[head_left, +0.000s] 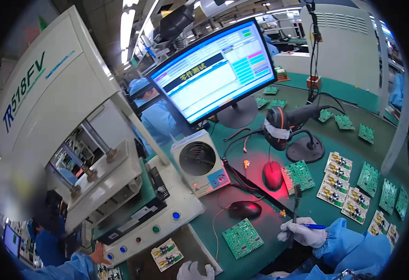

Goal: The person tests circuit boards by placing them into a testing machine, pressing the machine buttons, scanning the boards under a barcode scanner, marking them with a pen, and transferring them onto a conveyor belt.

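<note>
right hand: gloved, fingers closed round a dark tool, apparently a brush, held upright; a blue pen lies across the same glove.
left hand: gloved, cut off by the lower edge; thumb and fingers stand apart, nothing seen between them.
near board: green, lying between the hands, touched by neither.
far board: green, beyond the right hand; the tool's tip overlaps its near edge, contact cannot be told.
pale board: bears yellow and black parts; beyond the left hand and to its left.
right of the right hand: pale group, then green row.
beyond the right hand: red-lit mouse, scanner.
between the hands, farther off: black mouse.
left of the left hand: machine, a co-worker's bare hand at its front.
progress, by judgement: mid-batch; parts look fitted on the pale faces, and most boards are grouped. near, far and pale boards lie outside the groups, so probably remain. whether any is brushed cannot be told.
</note>
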A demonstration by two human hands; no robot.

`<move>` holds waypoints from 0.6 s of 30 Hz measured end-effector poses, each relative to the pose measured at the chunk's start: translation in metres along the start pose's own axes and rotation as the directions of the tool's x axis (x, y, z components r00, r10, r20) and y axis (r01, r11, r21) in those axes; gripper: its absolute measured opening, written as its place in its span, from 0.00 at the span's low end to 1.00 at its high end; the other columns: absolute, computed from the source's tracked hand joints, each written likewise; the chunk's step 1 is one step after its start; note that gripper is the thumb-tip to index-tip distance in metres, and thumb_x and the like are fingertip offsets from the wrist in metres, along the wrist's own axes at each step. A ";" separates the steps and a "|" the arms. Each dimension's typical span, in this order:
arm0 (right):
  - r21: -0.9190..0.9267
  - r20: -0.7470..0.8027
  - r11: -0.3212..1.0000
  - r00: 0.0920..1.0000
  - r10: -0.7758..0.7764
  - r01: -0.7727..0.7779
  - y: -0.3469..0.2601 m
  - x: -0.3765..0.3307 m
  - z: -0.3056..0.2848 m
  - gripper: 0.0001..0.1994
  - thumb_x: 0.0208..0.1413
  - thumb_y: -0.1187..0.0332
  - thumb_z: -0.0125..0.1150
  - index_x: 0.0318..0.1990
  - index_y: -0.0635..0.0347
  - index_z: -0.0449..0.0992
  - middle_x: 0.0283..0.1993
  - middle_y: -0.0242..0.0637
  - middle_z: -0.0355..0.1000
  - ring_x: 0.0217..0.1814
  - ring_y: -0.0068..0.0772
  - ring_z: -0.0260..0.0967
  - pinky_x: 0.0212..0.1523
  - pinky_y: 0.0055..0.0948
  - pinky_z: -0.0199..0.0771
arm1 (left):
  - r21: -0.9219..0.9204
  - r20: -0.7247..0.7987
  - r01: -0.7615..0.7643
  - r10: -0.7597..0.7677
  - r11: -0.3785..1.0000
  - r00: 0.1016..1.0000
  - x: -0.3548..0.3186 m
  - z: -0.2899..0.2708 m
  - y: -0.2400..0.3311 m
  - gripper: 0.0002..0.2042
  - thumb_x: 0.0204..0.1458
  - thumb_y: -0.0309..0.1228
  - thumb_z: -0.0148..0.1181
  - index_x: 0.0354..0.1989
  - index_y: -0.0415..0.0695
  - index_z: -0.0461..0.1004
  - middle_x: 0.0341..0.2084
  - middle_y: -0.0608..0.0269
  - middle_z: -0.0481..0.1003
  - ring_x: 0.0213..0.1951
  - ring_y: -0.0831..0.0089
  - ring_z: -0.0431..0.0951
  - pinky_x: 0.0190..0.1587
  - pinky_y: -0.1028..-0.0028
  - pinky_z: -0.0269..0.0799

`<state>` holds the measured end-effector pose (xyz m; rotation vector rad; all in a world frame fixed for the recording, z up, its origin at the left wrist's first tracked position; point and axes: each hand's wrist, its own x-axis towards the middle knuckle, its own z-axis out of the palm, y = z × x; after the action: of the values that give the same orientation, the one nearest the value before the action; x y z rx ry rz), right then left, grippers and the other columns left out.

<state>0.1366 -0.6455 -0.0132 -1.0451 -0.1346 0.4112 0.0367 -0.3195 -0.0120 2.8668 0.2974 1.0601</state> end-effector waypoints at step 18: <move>-0.354 0.025 0.923 0.985 0.171 -0.151 -0.008 0.007 0.003 0.22 0.67 0.59 0.50 0.56 0.71 0.71 0.47 0.46 0.77 0.49 0.29 0.75 0.54 0.28 0.71 | 0.243 0.029 -0.176 0.174 0.954 0.984 0.020 -0.014 0.005 0.13 0.47 0.42 0.65 0.32 0.44 0.79 0.35 0.53 0.79 0.38 0.55 0.79 0.43 0.60 0.77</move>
<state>0.1438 -0.6437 -0.0057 -1.4045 -0.1771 0.5802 0.0433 -0.3203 0.0119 3.1680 0.1878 1.1118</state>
